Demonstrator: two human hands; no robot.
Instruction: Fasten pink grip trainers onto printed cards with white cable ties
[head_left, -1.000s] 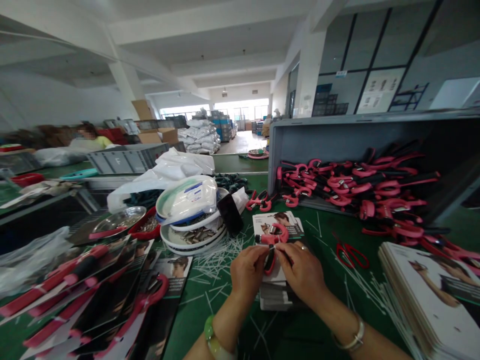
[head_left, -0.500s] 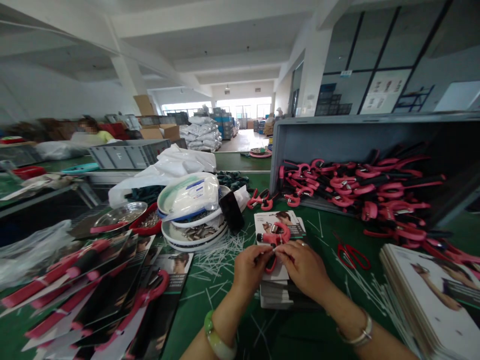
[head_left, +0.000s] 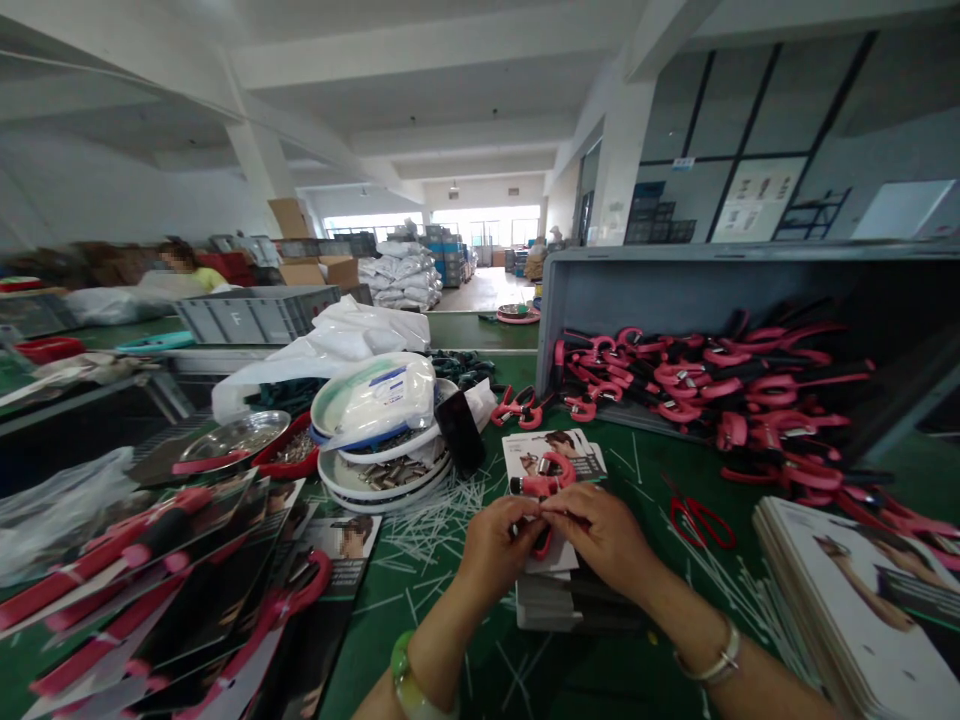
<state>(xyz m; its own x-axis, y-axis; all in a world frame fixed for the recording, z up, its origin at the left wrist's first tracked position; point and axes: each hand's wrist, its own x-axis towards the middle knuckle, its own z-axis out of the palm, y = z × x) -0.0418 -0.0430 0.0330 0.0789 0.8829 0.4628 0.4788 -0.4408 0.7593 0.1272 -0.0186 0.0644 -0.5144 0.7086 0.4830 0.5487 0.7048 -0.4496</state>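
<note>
My left hand (head_left: 495,542) and my right hand (head_left: 598,530) meet fingertip to fingertip, both pinched on a thin white cable tie that is mostly hidden by the fingers. Just beneath them lies a pink tool (head_left: 559,470) with a C-shaped head, a metal part and a black end. It rests on a printed card (head_left: 523,450) at the top of a card stack (head_left: 544,603). Left of my hands, loose white cable ties (head_left: 427,525) are scattered on the green table. Red-handled scissors (head_left: 701,522) lie to the right of my right hand.
A grey crate (head_left: 637,262) tipped on its side spills pink-and-black tools (head_left: 682,375). Carded tools (head_left: 247,620) pile up at left, and another card stack (head_left: 855,620) stands at right. Behind are stacked bowls (head_left: 382,485) of metal parts and a black phone (head_left: 459,430). A person (head_left: 196,270) is far left.
My hands stay pinched together over the tool, the right fingers now covering more of it. The whole view has shifted slightly; nothing else has visibly moved.
</note>
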